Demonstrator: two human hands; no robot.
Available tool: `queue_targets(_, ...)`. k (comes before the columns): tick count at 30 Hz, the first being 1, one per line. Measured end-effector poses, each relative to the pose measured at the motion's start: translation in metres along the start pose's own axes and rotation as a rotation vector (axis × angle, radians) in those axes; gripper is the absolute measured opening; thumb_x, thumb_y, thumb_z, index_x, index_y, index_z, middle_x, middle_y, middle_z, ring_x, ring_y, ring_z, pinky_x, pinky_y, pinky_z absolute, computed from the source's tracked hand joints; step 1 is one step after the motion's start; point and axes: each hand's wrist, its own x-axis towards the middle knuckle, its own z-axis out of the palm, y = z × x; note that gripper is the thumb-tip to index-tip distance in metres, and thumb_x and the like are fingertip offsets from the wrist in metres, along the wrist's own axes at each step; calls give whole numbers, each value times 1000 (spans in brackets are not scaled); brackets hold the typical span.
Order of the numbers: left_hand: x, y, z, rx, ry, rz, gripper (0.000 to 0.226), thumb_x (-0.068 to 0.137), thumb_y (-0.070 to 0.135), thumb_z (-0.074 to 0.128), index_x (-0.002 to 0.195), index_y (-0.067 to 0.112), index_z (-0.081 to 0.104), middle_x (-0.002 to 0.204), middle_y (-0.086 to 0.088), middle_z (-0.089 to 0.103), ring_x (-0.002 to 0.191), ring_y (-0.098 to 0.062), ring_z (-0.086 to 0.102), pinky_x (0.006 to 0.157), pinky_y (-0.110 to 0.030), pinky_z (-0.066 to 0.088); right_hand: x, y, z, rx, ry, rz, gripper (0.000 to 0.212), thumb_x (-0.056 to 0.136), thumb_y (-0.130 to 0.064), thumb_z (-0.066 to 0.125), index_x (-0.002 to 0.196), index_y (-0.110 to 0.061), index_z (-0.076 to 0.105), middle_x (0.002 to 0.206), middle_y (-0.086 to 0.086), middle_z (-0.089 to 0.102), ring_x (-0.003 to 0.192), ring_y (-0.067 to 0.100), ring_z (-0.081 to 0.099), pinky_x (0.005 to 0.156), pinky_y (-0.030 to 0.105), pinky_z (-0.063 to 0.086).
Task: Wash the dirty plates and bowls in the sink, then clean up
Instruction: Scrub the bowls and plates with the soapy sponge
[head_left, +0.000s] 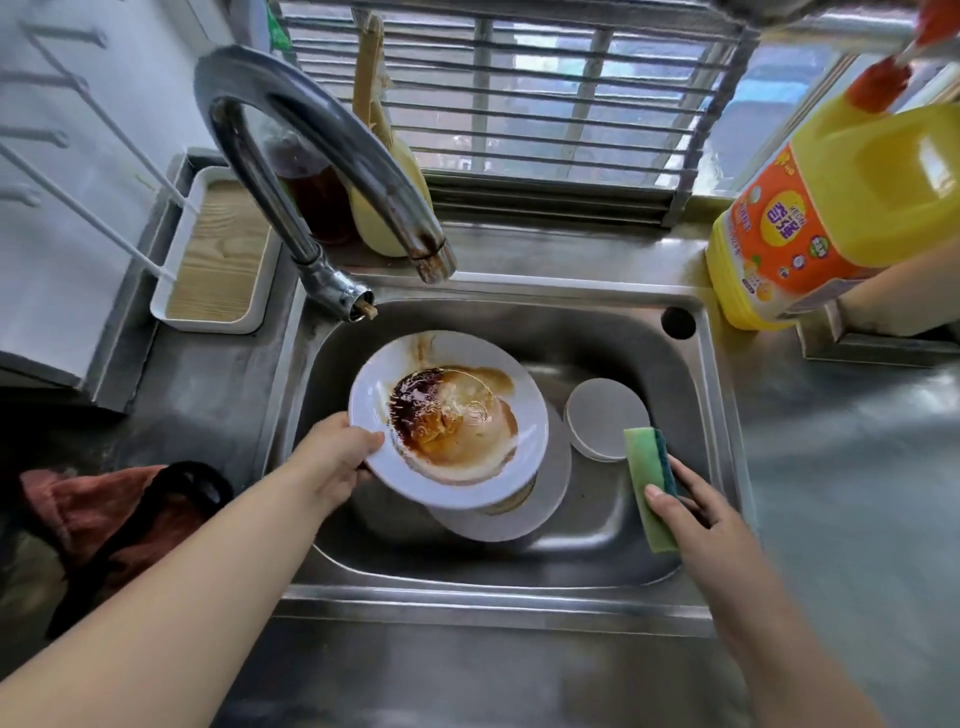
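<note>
My left hand (337, 460) grips the left rim of a white plate (524, 421) smeared with dark brown sauce and watery liquid, held tilted over the steel sink (696, 415). Under it lies another white plate (550, 499), and a small white dish or bowl (605, 415) sits upturned to the right. My right hand (701, 525) holds a green and yellow sponge (647, 473) above the sink's right side, apart from the plate. The curved tap (332, 171) arches over the sink's back left; no water stream shows.
A yellow detergent bottle (831, 208) stands on the back right counter. A white tray with a wooden base (218, 254) sits left of the tap. A dark bottle (317, 202) and a pale utensil holder (379, 218) stand behind the tap. A reddish cloth (104, 514) lies at the left.
</note>
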Motion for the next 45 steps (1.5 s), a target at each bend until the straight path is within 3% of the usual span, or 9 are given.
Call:
queue_targets(3,-13,5,-5,-49,27,-32,19,94,-5,47,104,9,56,93,-11,67,89,-25,63,82,-40,52,-3,-3,-3,26,17,-26,39,90,-27,64,119,-49,51,108,-14,62,104,9,58,84,28,42)
queue_targets(7,-31,5,-8,-65,14,-58,21,94,-7,45,94,11,57,89,-10,67,84,-23,62,79,-38,50,-5,-7,-6,35,29,-52,40,89,-24,65,121,-45,52,111,-4,63,105,13,58,84,28,43)
queue_targets(11,-44,1,-8,-73,-3,-109,24,89,-11,43,97,7,57,95,-16,66,89,-29,62,83,-43,51,-7,-12,-7,13,18,-71,42,89,-25,65,126,-41,53,116,0,61,109,18,57,91,33,45)
queue_targets(18,-64,8,-6,-43,-38,-112,22,86,-11,42,91,5,55,92,-20,65,80,-29,64,50,-31,56,-7,-15,-5,-2,-2,-103,45,89,-25,65,130,-39,52,118,3,62,109,19,58,86,30,45)
queue_targets(27,-80,34,-4,-59,-3,-91,20,88,-13,38,87,1,52,89,-22,63,79,-31,65,41,-30,54,-15,-11,-4,-47,-8,-91,44,88,-30,66,127,-45,51,121,-1,61,111,19,57,92,34,46)
queue_targets(32,-86,36,2,-14,-3,-101,22,89,-12,35,84,0,52,83,-20,63,75,-31,65,42,-34,56,-18,-13,-1,-101,-33,-75,46,88,-36,64,132,-40,52,118,-1,62,110,18,58,87,31,46)
queue_targets(38,-96,32,2,106,-62,-21,24,95,-5,42,88,14,55,90,-13,66,83,-25,66,57,-34,58,-24,-20,6,-238,-71,-89,40,88,-41,62,127,-35,59,103,-7,66,94,6,61,70,20,45)
queue_targets(41,-101,23,-2,65,-131,32,31,94,-6,41,95,21,53,95,-12,68,85,-24,68,61,-36,59,-29,-22,16,-410,-103,-211,46,88,-40,64,132,-41,53,115,-10,61,104,7,57,85,23,44)
queue_targets(45,-106,5,-2,-91,-214,74,38,95,-7,39,107,26,51,102,-10,69,87,-25,71,62,-38,60,-38,-27,43,-711,-174,-485,54,89,-41,62,138,-46,41,133,-7,42,123,12,34,103,17,24)
